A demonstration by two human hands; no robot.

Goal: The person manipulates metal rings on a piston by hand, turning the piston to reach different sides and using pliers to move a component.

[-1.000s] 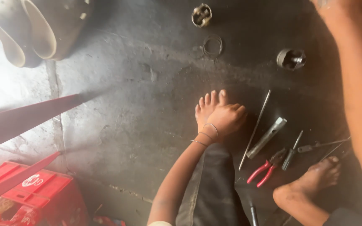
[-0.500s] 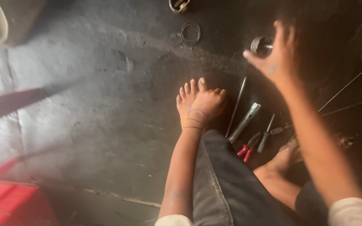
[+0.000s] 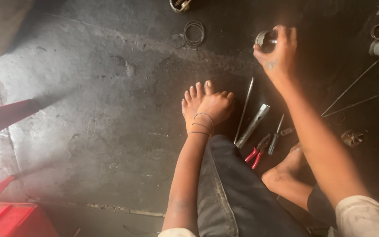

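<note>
Two hands in shot: right hand [image 3: 279, 55] clamps a short metal cylinder [image 3: 266, 40], fingers wrapped round its rim, near the floor's [image 3: 110, 109] far edge. Left hand [image 3: 216, 106] rests curled over a bare foot [image 3: 194, 103], grip closed on nothing else. Cylinder looks stiff, heavy-ish, prob oily, so slippery; best held round the outer wall w/ thumb opposite. Pliers [image 3: 256, 153], socket wrench [image 3: 253, 125] & screwdriver [image 3: 275, 136] lie just beside the leg.

The right hand [image 3: 279, 55], which hovered open half a second ago, has closed its fingers on the metal cylinder [image 3: 266, 40]. It sits at one o'clock from the left hand [image 3: 216, 107].
</note>
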